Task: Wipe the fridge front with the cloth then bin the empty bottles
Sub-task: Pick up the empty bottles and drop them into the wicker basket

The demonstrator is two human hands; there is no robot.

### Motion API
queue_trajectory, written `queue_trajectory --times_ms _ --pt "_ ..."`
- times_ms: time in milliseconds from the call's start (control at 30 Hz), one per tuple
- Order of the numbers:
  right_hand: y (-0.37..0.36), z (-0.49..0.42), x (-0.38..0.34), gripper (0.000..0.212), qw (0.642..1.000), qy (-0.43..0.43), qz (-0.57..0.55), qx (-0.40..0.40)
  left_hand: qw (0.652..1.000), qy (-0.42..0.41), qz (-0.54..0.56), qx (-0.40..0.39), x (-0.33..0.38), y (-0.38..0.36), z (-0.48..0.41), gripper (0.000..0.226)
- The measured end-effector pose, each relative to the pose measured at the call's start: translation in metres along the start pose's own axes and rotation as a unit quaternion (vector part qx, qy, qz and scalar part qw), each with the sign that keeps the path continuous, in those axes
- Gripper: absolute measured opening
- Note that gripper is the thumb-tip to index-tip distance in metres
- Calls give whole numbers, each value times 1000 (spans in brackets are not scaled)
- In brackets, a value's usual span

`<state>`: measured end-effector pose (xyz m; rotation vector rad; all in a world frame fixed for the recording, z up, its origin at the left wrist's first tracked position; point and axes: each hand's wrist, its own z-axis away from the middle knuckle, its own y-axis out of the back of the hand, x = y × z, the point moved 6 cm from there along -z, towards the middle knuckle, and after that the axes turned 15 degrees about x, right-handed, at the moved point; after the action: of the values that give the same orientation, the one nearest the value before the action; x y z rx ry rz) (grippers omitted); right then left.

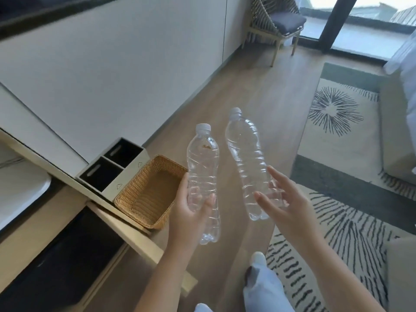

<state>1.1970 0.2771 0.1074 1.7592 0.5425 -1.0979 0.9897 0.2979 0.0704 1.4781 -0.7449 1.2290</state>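
Observation:
Each hand holds one clear, empty plastic bottle with a white cap over the wooden floor. My left hand (191, 212) grips the lower body of the left bottle (202, 167), which stands nearly upright. My right hand (283, 203) holds the right bottle (245, 158) near its base, fingers spread, with the cap tilted up and left. A two-compartment bin (126, 174) with dark openings stands on the floor to the left, beside a woven wicker basket (164, 224). No cloth and no fridge front can be made out.
A long white cabinet wall (117, 70) runs along the left, with a pale shelf edge (135, 239) sticking out below my left arm. A patterned rug (337, 122) covers the floor on the right. A chair (276, 25) stands far back by the window.

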Motion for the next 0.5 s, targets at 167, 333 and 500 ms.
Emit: queue_trajectory --times_ms 167,333,500 --pt "-44 -71 8 59 998 12 -29 -51 995 55 7 89 -10 -7 -42 68" --pt "-77 -156 2 57 989 52 -56 -127 980 75 5 186 8 -23 -96 71" --pt "-111 -227 -7 53 974 68 -87 -197 954 61 -13 293 36 -18 -144 71"
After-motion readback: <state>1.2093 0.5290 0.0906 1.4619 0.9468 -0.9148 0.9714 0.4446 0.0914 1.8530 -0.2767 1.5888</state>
